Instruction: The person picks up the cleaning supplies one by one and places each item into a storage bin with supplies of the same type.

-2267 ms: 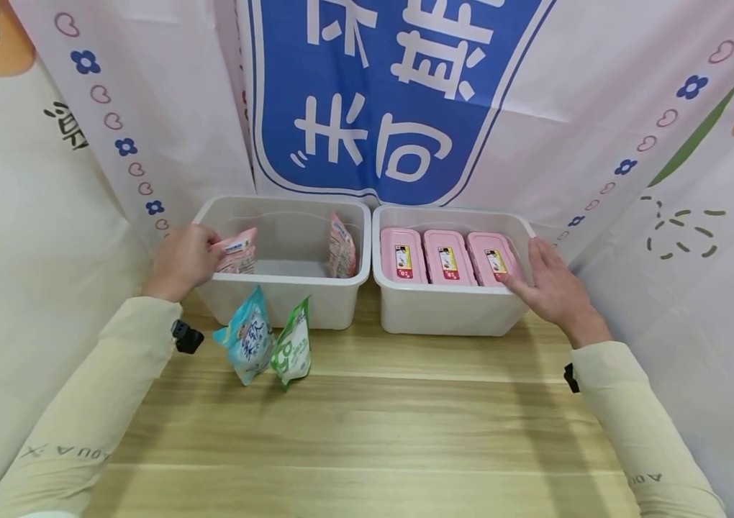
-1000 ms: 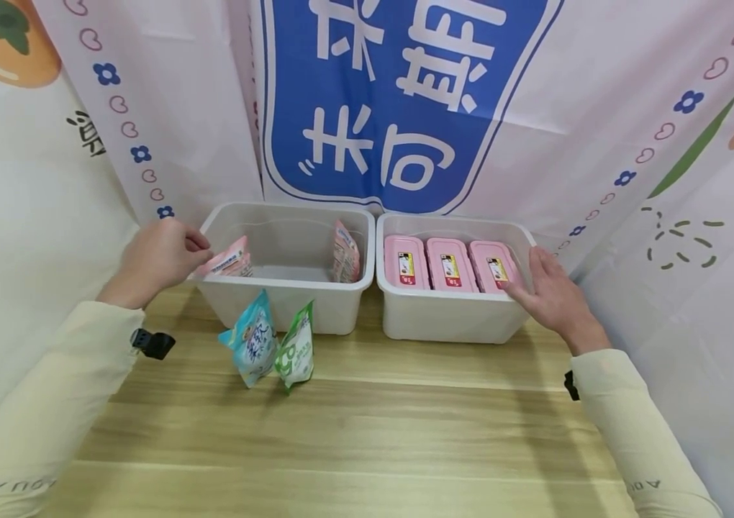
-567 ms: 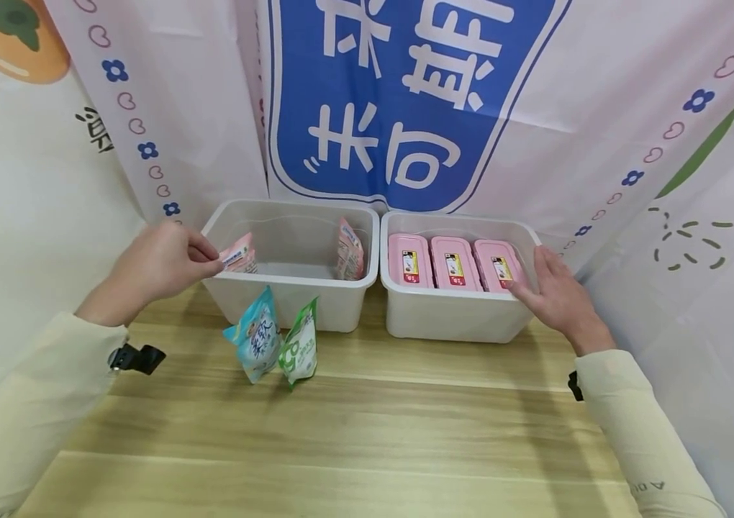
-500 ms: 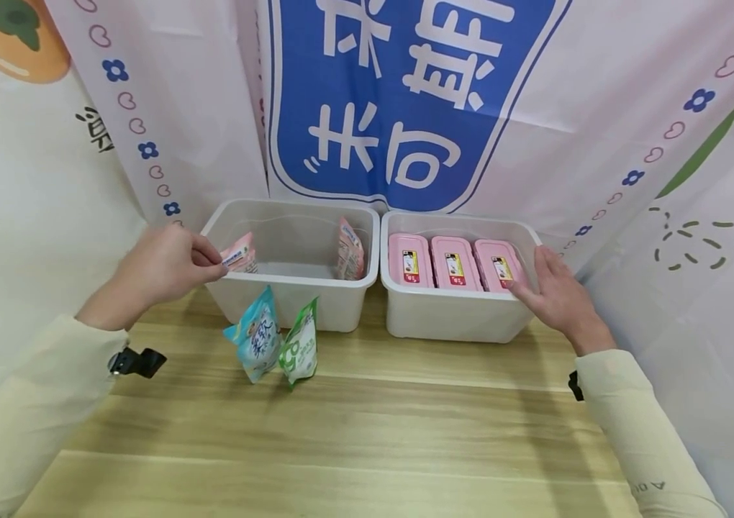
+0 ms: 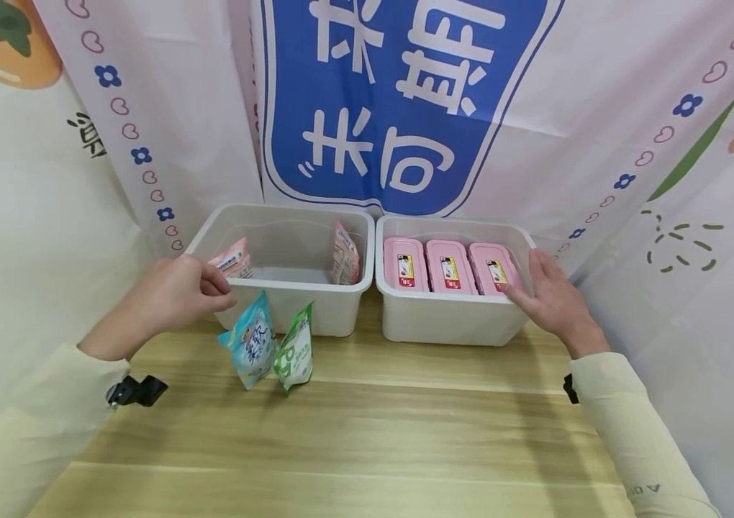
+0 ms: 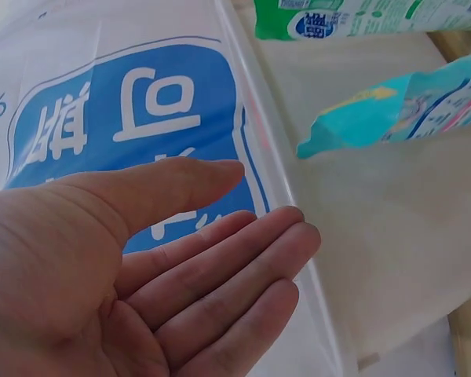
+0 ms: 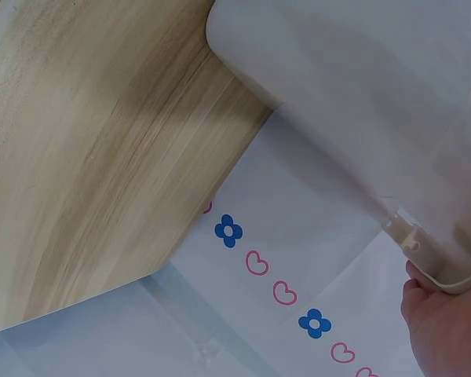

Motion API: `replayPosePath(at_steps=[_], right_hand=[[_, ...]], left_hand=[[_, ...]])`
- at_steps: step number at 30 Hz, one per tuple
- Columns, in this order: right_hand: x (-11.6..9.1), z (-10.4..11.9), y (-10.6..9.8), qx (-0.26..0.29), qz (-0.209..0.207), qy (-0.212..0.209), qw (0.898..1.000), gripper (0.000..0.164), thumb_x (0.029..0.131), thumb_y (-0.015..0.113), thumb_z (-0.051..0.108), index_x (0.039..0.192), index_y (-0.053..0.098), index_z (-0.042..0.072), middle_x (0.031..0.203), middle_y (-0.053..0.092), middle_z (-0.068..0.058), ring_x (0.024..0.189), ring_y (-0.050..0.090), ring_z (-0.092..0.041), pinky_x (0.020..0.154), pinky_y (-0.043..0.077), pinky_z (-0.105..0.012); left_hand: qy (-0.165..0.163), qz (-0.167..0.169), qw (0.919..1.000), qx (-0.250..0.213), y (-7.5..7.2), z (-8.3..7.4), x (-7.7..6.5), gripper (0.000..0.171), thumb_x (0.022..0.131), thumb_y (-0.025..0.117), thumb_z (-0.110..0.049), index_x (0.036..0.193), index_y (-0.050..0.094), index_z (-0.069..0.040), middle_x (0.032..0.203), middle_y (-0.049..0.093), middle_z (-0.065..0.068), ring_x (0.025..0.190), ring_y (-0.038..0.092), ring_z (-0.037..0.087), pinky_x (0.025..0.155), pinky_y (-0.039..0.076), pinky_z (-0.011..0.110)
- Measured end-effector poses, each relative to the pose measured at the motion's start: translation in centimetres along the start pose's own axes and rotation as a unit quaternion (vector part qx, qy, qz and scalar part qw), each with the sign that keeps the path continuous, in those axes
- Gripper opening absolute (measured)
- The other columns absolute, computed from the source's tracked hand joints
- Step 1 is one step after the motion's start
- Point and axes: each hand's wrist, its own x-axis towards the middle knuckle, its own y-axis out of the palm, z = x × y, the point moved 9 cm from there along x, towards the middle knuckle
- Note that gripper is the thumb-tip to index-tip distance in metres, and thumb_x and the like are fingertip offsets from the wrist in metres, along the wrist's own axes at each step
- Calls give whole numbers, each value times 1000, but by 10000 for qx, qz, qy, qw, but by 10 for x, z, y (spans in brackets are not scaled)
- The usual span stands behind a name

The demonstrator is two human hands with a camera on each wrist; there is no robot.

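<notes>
My left hand (image 5: 182, 295) is at the front left corner of the left white bin (image 5: 337, 309), its fingers extended and holding nothing in the left wrist view. Just past the fingertips stands a blue packet (image 5: 255, 342), with a green packet (image 5: 296, 352) beside it. Inside that bin, one pink packet (image 5: 235, 260) leans at the left end and another pink packet (image 5: 345, 255) stands at the right end. My right hand (image 5: 558, 298) grips the right white bin (image 5: 451, 320) at its front right corner, fingers outside the rim, thumb over the front edge.
Three pink lidded boxes (image 5: 449, 266) fill most of the right bin. Both bins stand side by side on a wooden table (image 5: 367, 432), against a printed cloth backdrop (image 5: 315, 72). Cloth walls rise close on either side.
The left hand has let go of the left pink packet, which stays in the bin. It has drawn back toward the blue packet. The right hand stays at its corner.
</notes>
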Motion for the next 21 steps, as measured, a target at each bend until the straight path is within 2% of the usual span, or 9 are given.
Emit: replayPosePath(at_steps=[8,14,21], right_hand=[[0,-1,1,8,28,44,10000,99,106,47,56,166,-3,-6,175,-1,-31,163,5,-51,130,14,-69],[-1,-1,0,32,-24,38,10000,98,106,48,53,166,-2,-7,175,1,-32,163,6,-51,129,14,-70],[0,1,-1,32,-53,6,10000,98,106,50,52,166,-1,-7,174,3,-32,163,6,-51,130,14,-69]], left_hand=[[95,102,9998,-148,15,-5,-3,22,92,81,-25,96,82,-3,89,82,9,75,75,17,63,59,34],[53,292,9987,-426,29,-7,-3,17,92,80,-20,95,82,-3,89,82,7,73,74,13,61,59,30],[20,381,9991,-203,42,-4,-4,15,90,83,-23,92,82,-8,85,81,2,72,71,11,62,57,30]])
